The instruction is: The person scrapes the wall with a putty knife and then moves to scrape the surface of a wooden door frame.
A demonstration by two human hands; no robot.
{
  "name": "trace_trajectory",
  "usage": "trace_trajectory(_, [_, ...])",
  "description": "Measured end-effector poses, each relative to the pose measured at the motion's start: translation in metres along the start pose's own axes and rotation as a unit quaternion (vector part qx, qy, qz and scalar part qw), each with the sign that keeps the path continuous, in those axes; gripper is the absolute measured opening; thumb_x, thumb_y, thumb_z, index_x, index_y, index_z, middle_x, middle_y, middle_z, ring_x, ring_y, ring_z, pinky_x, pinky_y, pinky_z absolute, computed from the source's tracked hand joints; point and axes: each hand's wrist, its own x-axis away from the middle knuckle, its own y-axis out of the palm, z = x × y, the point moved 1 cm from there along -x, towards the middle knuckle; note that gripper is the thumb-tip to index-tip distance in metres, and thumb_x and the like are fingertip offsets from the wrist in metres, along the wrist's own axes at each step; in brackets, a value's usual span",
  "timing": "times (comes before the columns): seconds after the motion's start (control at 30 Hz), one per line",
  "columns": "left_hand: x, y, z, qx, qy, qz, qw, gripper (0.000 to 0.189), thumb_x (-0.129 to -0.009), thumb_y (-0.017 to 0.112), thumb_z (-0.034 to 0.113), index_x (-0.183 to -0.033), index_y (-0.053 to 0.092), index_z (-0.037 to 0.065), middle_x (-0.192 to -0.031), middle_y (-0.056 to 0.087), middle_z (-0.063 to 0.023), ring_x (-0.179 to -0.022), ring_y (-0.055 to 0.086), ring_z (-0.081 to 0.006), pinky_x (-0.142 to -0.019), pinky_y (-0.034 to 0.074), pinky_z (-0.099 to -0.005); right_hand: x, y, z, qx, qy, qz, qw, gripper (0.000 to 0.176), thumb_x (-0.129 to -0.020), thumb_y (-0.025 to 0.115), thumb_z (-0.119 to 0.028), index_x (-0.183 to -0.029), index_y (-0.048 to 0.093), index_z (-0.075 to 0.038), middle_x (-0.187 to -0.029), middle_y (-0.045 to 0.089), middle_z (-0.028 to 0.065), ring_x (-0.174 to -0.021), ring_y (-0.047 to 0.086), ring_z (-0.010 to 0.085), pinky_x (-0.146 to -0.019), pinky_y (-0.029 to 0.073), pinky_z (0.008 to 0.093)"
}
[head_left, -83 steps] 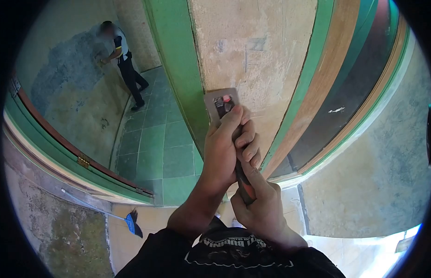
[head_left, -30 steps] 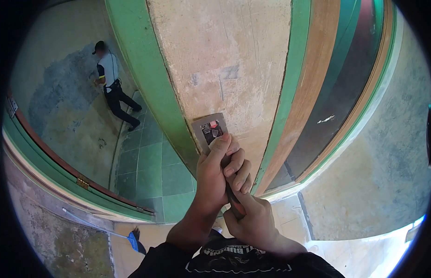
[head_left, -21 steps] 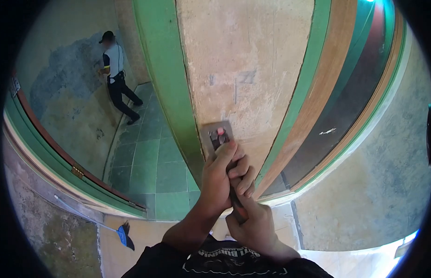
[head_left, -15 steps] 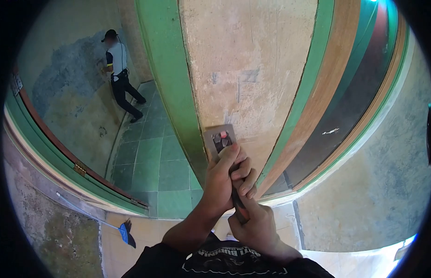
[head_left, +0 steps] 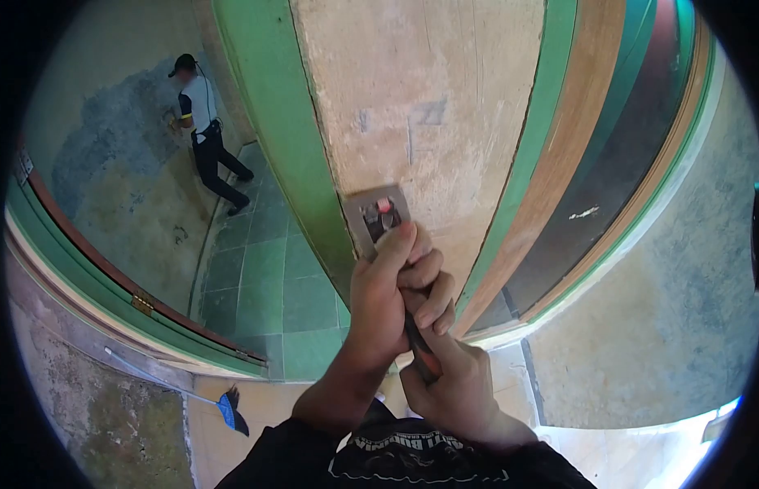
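Observation:
A scraper (head_left: 370,213) with a flat, rectangular grey head lies against the bare, scuffed plaster strip (head_left: 428,65) between the green frames. Its head sits near the strip's left edge, by the green frame (head_left: 269,122). My left hand (head_left: 388,281) is wrapped around the tool just below the head, thumb on top and fingers curled over the right side. Lower down, my right hand (head_left: 457,387) grips the black and orange handle (head_left: 424,359). Part of the handle is hidden by my fingers.
Through the doorway at left, a person (head_left: 204,130) faces a patchy grey wall (head_left: 123,122) above green floor tiles (head_left: 261,277). A blue broom (head_left: 231,410) lies at lower left. A wooden frame (head_left: 551,163) and dark panel stand at right.
The view has shifted, so the wall and doorway appear slightly higher and further left. The scraper has slid slightly up the plaster, with both hands still gripping it.

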Motion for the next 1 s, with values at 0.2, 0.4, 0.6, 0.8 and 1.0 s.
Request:
trace_trajectory(0.2, [0.002,-0.009,0.0,0.007,-0.014,-0.03,0.999,0.03,-0.1,0.038,0.033,-0.077,0.04,0.013,-0.053,0.027,0.0048,-0.033,0.034,-0.0102,-0.032,0.04,-0.0289,0.0,0.005,0.0,0.015,-0.014,0.01,1.0,0.044,-0.068,0.063,-0.008,-0.111,0.057,-0.009,-0.062,0.058,0.0133,-0.053,0.06,0.0332,-0.048,0.048,0.0429])
trace_trajectory(0.4, [-0.001,0.001,0.004,-0.02,0.001,-0.034,0.999,0.03,-0.1,0.036,0.031,-0.076,0.039,0.013,-0.053,0.026,0.0048,-0.033,0.034,-0.0097,-0.031,0.04,-0.0282,0.0,0.003,-0.003,-0.037,-0.023,0.015,0.999,0.046,-0.068,0.061,-0.004,-0.113,0.056,-0.006,-0.062,0.056,0.0132,-0.053,0.059,0.0325,-0.047,0.048,0.0424])
trace_trajectory(0.6, [-0.003,0.008,0.009,-0.025,0.007,-0.035,0.999,0.03,-0.1,0.037,0.033,-0.078,0.041,0.012,-0.055,0.032,0.0036,-0.034,0.037,-0.0095,-0.032,0.04,-0.0272,-0.01,-0.002,-0.009,-0.006,-0.047,0.02,0.999,0.054,-0.068,0.062,-0.005,-0.122,0.054,-0.006,-0.06,0.054,0.0123,-0.051,0.058,0.0313,-0.047,0.048,0.0407])
trace_trajectory(0.8, [0.001,-0.003,-0.003,-0.077,0.021,0.012,0.997,0.028,-0.1,0.037,0.032,-0.083,0.04,0.01,-0.057,0.04,-0.001,-0.035,0.04,-0.0104,-0.033,0.042,-0.0271,0.003,0.0,0.0,0.01,-0.029,0.011,0.999,0.057,-0.069,0.062,-0.005,-0.125,0.052,-0.004,-0.063,0.055,0.0129,-0.053,0.058,0.0304,-0.048,0.048,0.0399])
trace_trajectory(1.0, [-0.001,0.001,0.001,-0.063,0.022,-0.021,0.998,0.028,-0.1,0.039,0.033,-0.083,0.041,0.01,-0.051,0.034,0.0031,-0.033,0.038,-0.0102,-0.032,0.04,-0.0273,-0.005,0.0,-0.005,-0.079,-0.053,0.034,0.995,0.058,-0.07,0.061,0.002,-0.127,0.05,0.0,-0.071,0.055,0.0186,-0.06,0.059,0.0344,-0.053,0.048,0.039])
